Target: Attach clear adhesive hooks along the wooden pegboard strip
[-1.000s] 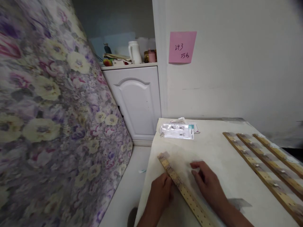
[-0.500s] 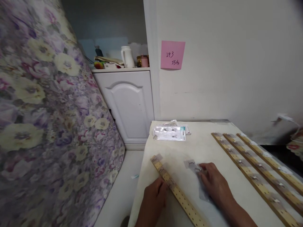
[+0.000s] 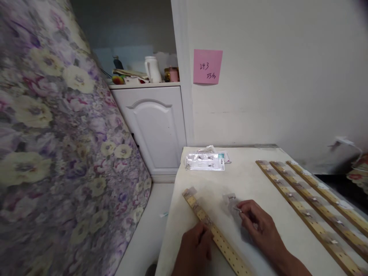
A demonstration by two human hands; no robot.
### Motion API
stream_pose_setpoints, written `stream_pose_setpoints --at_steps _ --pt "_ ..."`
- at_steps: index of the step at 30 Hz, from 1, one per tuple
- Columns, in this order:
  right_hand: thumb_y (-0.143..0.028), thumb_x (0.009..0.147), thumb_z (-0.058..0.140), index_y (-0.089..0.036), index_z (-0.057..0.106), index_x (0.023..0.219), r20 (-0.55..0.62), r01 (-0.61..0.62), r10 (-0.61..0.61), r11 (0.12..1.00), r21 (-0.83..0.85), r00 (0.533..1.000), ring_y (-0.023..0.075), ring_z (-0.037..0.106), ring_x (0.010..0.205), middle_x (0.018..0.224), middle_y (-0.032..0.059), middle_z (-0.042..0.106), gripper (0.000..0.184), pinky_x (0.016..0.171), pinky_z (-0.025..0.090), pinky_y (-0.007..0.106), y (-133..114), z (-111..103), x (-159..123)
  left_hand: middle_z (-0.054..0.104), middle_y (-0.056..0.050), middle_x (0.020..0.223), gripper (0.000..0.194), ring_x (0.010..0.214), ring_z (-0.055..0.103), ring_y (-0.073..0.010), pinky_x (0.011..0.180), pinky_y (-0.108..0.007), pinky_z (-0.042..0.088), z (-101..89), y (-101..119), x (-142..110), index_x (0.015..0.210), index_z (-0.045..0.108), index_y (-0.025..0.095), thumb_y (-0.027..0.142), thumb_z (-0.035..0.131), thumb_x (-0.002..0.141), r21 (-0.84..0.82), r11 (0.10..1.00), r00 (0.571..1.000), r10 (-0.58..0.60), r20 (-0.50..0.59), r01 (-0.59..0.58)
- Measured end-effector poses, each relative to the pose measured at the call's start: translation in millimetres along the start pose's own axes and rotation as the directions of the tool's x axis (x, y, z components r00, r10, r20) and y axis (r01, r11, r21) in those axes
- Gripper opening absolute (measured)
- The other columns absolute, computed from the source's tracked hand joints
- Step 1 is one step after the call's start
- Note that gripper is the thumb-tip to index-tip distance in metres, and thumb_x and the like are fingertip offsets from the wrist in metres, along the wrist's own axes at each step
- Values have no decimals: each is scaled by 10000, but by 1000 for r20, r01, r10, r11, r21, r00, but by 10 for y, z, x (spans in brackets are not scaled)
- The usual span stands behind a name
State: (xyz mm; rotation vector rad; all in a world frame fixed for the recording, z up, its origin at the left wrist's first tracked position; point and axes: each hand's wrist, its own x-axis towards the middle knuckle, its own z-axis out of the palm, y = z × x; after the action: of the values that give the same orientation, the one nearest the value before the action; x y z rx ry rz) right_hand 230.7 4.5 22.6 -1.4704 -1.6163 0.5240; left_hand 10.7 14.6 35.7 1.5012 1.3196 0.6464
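Observation:
A long wooden strip with rows of holes (image 3: 218,239) lies slantwise on the pale table (image 3: 253,180) in front of me. My left hand (image 3: 197,247) rests curled against its near left edge, fingers pressed to the wood. To the strip's right, my right hand (image 3: 258,230) pinches a small clear plastic piece with a metal hook (image 3: 232,205) on the tabletop.
Three more wooden strips (image 3: 310,209) with clear hooks lie side by side at the right. A clear packet of hooks (image 3: 205,161) sits at the table's far edge. A flowered mattress (image 3: 57,145) leans at the left, beside a white cabinet (image 3: 155,126). A pink note (image 3: 207,66) hangs on the wall.
My right hand has moved off the strip to the right and taken a clear hook piece. My left hand slid slightly down the strip. The view shifted a little right.

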Motion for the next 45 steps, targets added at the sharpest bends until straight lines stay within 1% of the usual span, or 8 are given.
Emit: stream_pose_setpoints --at_steps 5,9,14,16,22,32,38,45 --pt "-209 887 469 -244 486 806 147 180 -195 978 110 970 226 570 1000 816 43 580 90 729 487 292 -141 101 -121 535 58 548 266 355 384 -73 362 -198 282 102 64 -57 838 525 194 445 435 837 -238 970 995 -31 92 53" --pt "-166 878 467 -248 520 871 246 232 -264 961 151 933 210 584 980 920 55 603 97 755 500 300 -176 131 -171 551 57 526 248 320 405 -58 340 -186 260 156 33 -64 739 472 204 436 448 826 -319 945 992 -42 121 79" --pt "-252 887 476 -257 540 1028 226 76 -130 970 231 965 166 604 801 1088 70 589 155 725 504 307 -149 168 -164 588 44 515 234 303 430 -55 322 -180 230 183 -44 -34 705 447 205 421 477 790 -404 904 985 -85 150 139" --pt "-315 877 496 -246 536 1040 258 -89 13 954 286 966 138 567 646 921 35 616 182 615 479 281 -139 199 -156 617 28 526 231 307 448 -55 328 -178 224 192 -54 -26 703 445 203 418 494 770 -440 882 981 -106 161 168" --pt "-432 797 589 -225 521 944 417 -450 243 724 523 876 83 509 476 701 -58 527 263 466 398 225 -120 323 -162 620 10 499 229 272 410 -58 296 -183 204 247 -96 -33 678 490 186 411 506 717 -418 871 963 -198 184 259" --pt "-373 788 614 -219 585 934 370 -405 230 756 514 900 102 523 538 680 -42 572 214 507 412 230 -78 381 -159 542 45 437 222 295 364 -69 314 -193 255 272 -219 -40 621 506 193 364 460 754 -144 960 966 -220 135 239" --pt "-467 835 514 -233 558 978 404 -434 252 775 459 879 108 512 518 721 -35 569 278 494 406 238 -61 384 -162 524 54 424 201 270 342 -63 292 -187 243 288 -198 -31 602 491 200 313 425 755 -151 965 970 -189 154 212" --pt "-303 776 615 -229 582 996 332 -396 277 837 376 901 136 533 628 681 -48 546 234 583 411 248 -72 406 -164 529 46 421 239 274 343 -60 283 -174 234 288 -166 -30 581 477 201 347 446 768 -178 964 973 -171 153 197"
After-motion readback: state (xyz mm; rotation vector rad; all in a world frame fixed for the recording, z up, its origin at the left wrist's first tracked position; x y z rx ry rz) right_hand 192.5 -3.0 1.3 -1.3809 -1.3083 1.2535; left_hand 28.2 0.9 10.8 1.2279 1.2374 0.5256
